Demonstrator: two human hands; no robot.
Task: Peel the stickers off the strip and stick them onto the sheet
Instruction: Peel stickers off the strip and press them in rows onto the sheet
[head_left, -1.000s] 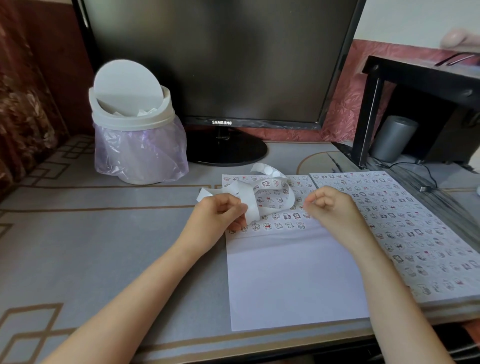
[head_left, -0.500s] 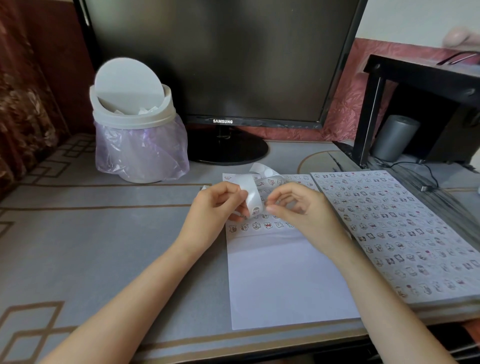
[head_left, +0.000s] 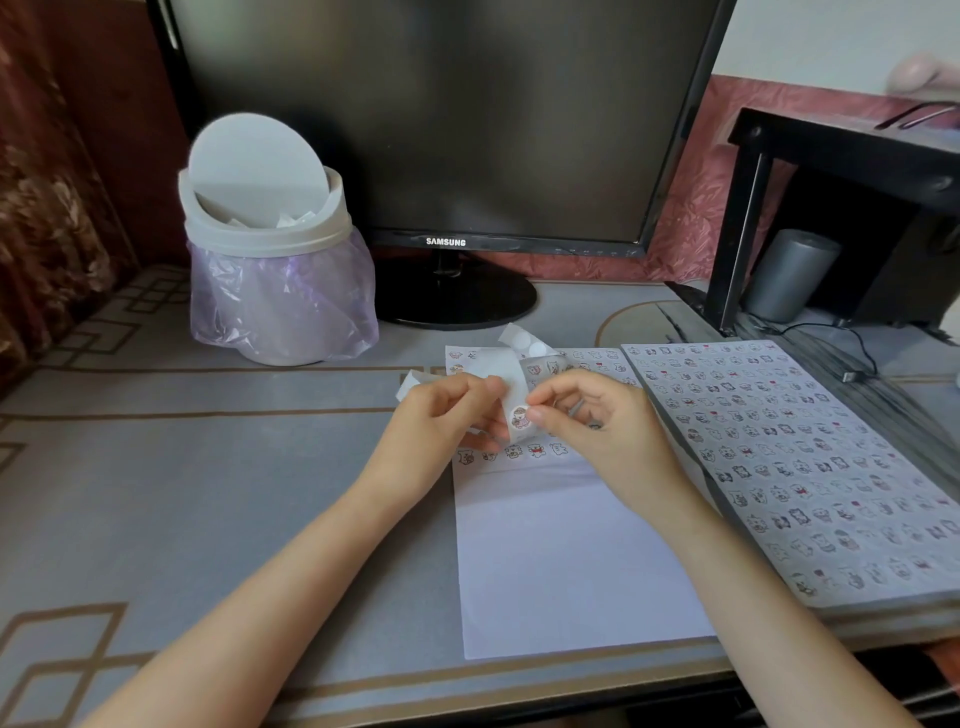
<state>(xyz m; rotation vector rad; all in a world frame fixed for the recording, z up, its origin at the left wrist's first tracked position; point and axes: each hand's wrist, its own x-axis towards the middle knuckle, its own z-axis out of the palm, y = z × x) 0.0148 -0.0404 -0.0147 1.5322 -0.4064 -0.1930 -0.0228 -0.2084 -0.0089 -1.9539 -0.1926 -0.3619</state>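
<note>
A curled white sticker strip (head_left: 501, 371) hangs above the top of the white sheet (head_left: 571, 561). My left hand (head_left: 447, 421) grips the strip by its lower end. A round cartoon sticker (head_left: 519, 417) sits on that end, and my right hand (head_left: 597, 421) pinches its edge with thumb and forefinger. The upper part of the sheet carries rows of small stickers (head_left: 535, 451); its lower part is blank. Both hands cover some of those rows.
A second sheet (head_left: 789, 457) full of stickers lies to the right on a stack. A small white bin (head_left: 270, 249) with a purple bag stands at the back left, a monitor (head_left: 447, 130) behind, a black shelf (head_left: 841, 156) at the right.
My right hand has moved left from the sheet to the strip and now pinches a sticker on it. My left hand has kept its hold on the strip.
</note>
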